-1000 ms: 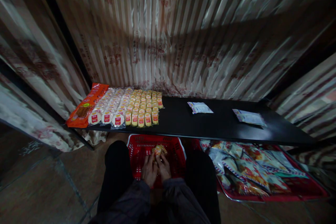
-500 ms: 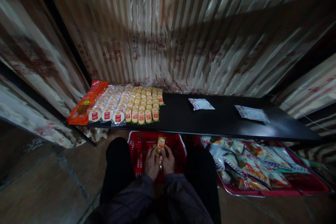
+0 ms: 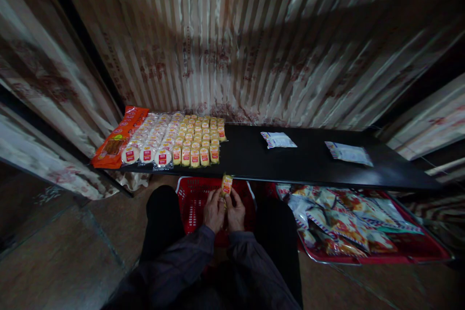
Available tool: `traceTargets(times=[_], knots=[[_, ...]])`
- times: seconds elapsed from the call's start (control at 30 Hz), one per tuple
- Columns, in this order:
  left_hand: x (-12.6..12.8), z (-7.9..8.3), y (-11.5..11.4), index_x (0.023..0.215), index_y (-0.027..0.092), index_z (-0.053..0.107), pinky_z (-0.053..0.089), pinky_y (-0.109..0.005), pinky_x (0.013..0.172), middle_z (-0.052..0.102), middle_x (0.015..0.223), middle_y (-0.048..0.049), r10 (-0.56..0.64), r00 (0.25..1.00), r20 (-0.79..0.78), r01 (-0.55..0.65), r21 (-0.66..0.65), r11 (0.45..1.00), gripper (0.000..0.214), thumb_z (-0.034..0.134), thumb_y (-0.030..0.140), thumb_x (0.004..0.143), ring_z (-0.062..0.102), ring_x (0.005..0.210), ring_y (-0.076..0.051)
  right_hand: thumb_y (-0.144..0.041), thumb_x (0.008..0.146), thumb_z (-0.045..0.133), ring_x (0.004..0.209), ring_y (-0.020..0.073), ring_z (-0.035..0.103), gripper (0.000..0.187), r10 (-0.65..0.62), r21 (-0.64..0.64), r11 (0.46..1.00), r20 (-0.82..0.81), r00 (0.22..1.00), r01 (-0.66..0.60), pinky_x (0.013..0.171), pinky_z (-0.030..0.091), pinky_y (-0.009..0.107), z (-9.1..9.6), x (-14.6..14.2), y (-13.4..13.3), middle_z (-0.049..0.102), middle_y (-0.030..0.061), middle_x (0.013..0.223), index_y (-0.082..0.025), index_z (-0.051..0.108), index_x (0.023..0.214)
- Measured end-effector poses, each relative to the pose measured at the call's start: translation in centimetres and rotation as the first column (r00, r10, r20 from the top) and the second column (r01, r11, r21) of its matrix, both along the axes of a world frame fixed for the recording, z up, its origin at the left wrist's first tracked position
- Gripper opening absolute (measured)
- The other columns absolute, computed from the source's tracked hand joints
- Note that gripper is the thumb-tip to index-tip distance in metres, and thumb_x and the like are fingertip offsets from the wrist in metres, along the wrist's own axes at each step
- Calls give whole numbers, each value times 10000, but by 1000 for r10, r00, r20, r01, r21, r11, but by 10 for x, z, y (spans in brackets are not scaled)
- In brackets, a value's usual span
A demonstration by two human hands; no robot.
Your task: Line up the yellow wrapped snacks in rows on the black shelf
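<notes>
Over a red plastic basket [image 3: 187, 186], my two hands are close together. A small yellow wrapped snack cake [image 3: 227, 184] with a red-and-orange label stands up between their fingertips. My right hand [image 3: 236, 210] pinches its lower part, thumb and fingers closed. The fingers of my left hand [image 3: 213, 212] are curled against its left side. Another yellowish bit shows between the palms, mostly hidden. Just beyond, rows of the same yellow snack cakes [image 3: 195, 157] stand on a black shelf [image 3: 247, 155], beside rows of round white wrapped cakes [image 3: 147, 154].
An orange snack bag [image 3: 112, 145] lies at the shelf's left end. Two white packets [image 3: 278, 140] lie apart on its right half. Under the shelf on the right sits a red basket [image 3: 414, 252] of bagged snacks [image 3: 348, 223]. A striped curtain [image 3: 218, 58] hangs behind.
Both hands have risen slightly and moved a little right and toward the shelf's front edge, with the snack cake upright between them. The view has tilted slightly.
</notes>
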State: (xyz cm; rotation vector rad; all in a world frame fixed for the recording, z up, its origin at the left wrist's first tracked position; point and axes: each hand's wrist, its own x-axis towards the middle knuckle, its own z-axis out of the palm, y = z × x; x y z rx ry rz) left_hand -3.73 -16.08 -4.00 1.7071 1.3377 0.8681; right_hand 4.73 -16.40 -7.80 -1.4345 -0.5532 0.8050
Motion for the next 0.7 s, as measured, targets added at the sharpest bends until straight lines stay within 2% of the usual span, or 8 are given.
traceTargets(times=[0.17, 0.33, 0.53, 0.7], knots=[[7, 11, 7, 1300, 90, 508, 382, -284, 1072, 520, 1274, -134, -24, 999, 33, 23, 30, 999, 470, 348, 180, 868, 506, 1182, -168, -484, 702, 632, 1052, 251, 618, 562, -18, 50, 999, 65, 998, 15, 949, 476, 380, 20, 7, 5, 668, 119, 1158, -152, 610, 1155], [16, 22, 19, 1304, 93, 505, 375, -280, 1081, 524, 1275, -134, -30, 999, 39, 27, 86, 996, 476, 335, 160, 864, 498, 1196, -165, -504, 744, 595, 1012, 232, 619, 503, 9, 33, 999, 174, 985, -15, 937, 471, 365, 33, 21, 16, 667, 114, 1131, -163, 613, 1113], [29, 30, 40, 1285, 109, 526, 360, -294, 1102, 530, 1289, -121, -24, 999, 27, 20, 135, 991, 454, 327, 178, 882, 488, 1212, -168, -494, 750, 603, 978, 223, 625, 469, -28, 55, 998, 240, 970, 15, 920, 473, 368, 39, 34, 40, 675, 110, 1086, -163, 597, 1082], [37, 37, 59, 1276, 112, 534, 364, -318, 1106, 535, 1300, -123, 2, 999, 38, -6, 126, 992, 448, 341, 178, 877, 489, 1221, -177, -469, 725, 613, 911, 213, 645, 432, -1, 76, 997, 261, 965, -20, 870, 498, 367, 50, 46, 65, 685, 105, 1020, -164, 583, 1030]])
